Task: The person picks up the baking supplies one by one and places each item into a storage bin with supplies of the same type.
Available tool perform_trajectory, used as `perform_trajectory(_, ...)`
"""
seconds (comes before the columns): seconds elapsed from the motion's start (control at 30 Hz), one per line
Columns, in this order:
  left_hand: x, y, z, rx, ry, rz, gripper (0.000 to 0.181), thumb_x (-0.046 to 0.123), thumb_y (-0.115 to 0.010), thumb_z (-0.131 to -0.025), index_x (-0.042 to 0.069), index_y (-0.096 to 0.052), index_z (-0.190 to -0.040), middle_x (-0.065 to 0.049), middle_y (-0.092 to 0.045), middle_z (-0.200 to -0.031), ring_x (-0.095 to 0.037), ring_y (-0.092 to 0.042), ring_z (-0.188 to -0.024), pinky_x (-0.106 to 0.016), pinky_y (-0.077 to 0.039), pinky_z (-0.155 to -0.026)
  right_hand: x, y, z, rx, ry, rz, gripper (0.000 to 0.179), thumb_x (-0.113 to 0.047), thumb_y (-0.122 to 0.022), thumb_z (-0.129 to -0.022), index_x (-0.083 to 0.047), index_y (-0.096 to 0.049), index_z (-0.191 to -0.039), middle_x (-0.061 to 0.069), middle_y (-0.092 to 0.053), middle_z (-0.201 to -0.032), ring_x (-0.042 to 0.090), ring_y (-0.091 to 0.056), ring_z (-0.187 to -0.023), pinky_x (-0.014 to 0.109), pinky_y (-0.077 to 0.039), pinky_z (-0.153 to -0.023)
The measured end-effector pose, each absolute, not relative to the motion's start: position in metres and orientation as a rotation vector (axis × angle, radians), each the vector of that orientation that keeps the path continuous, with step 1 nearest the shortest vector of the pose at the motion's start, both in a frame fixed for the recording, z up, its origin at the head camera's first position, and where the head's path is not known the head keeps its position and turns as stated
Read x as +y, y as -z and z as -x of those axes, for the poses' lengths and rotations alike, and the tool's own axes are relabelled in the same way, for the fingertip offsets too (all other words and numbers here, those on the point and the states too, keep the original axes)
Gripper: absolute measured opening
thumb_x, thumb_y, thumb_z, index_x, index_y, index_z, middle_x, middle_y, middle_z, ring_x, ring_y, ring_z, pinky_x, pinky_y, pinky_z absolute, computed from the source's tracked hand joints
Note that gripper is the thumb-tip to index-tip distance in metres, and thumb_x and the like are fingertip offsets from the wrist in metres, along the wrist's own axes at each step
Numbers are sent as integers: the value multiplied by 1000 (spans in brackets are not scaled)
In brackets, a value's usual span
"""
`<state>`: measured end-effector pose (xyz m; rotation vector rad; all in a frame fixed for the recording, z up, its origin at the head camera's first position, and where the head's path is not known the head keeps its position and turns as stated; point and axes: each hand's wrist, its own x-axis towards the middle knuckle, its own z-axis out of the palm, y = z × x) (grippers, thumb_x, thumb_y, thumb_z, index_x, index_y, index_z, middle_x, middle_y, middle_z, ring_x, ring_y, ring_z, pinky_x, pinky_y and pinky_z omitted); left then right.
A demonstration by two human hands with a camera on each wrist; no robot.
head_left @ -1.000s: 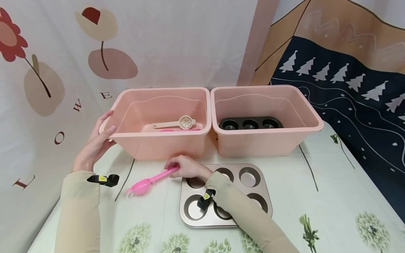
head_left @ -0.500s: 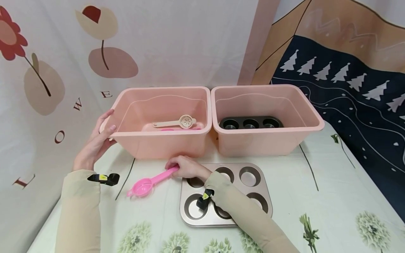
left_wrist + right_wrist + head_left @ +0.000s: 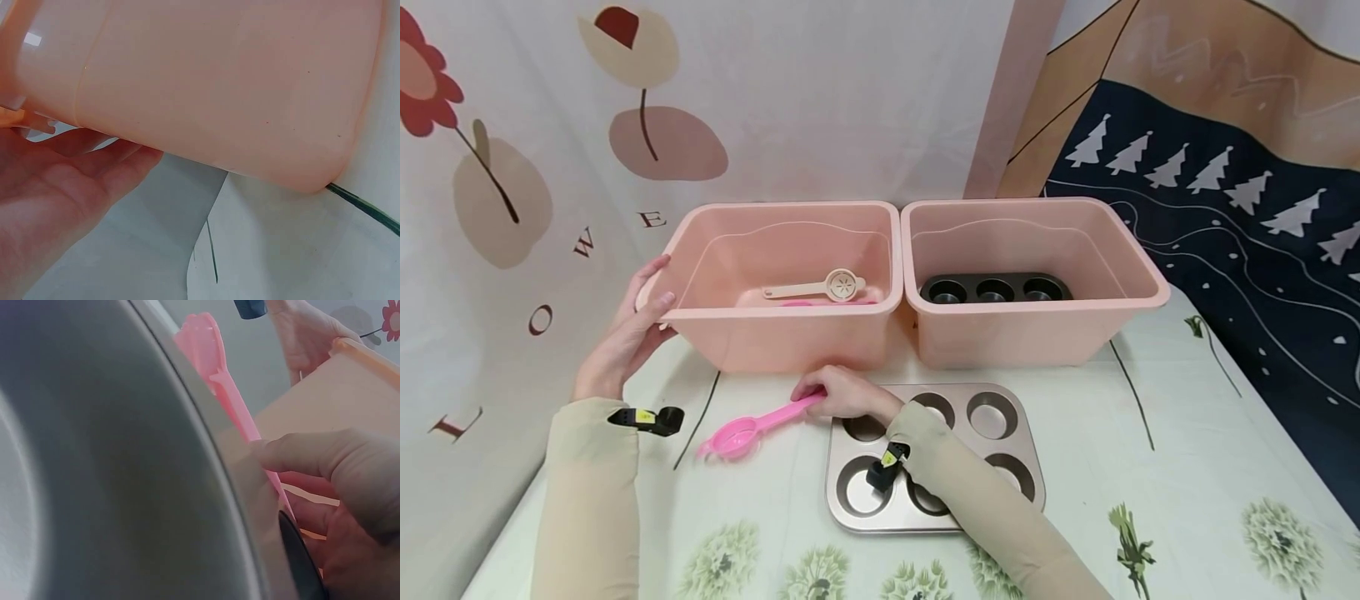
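My right hand (image 3: 842, 392) pinches the handle end of a pink egg separator (image 3: 737, 436), thumb and fingers together on it. Its round bowl points left, low over the table, turned partly on its side. In the right wrist view, the thumb presses the separator's handle (image 3: 240, 412). My left hand (image 3: 625, 337) holds the left end of a pink plastic bin (image 3: 775, 346), the thumb near its front corner. Inside this bin lie a cream egg separator (image 3: 840, 287) and a pink item mostly hidden by the front wall.
A silver muffin tin (image 3: 936, 521) lies under my right wrist and forearm. A second pink bin (image 3: 1000, 337) stands right beside the first and contains a black muffin tin (image 3: 1015, 281). A printed cloth (image 3: 1187, 533) covers the table.
The pink egg separator's bowl turned face-up half a second ago and has now rolled back onto its side. Both hands stay in place.
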<state>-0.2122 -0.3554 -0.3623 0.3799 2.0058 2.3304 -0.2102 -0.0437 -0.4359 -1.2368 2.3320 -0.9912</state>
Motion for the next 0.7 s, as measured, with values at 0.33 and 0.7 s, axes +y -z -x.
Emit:
perform_trajectory(0.33, -355, 362, 211, 2004, -2332, -384, 58, 10, -46, -101, 29, -24, -151, -5, -23, -141, -22, -40, -119, -26, -48, -83, -38, 428, 211, 2280, 1079, 1205, 25, 0, -69, -84, -4, -72, -109, 2, -70, -96, 5, -53, -77, 17, -42, -75)
perform_trajectory(0.7, -355, 363, 211, 2011, -2335, -369, 58, 10, -46, -101, 29, -25, -150, -5, -22, -141, -21, -40, -119, -25, -48, -83, -28, 425, 207, 2275, 1093, 1198, 25, -1, -69, -85, -5, -71, -109, 0, -68, -94, 5, -53, -76, 19, -43, -74)
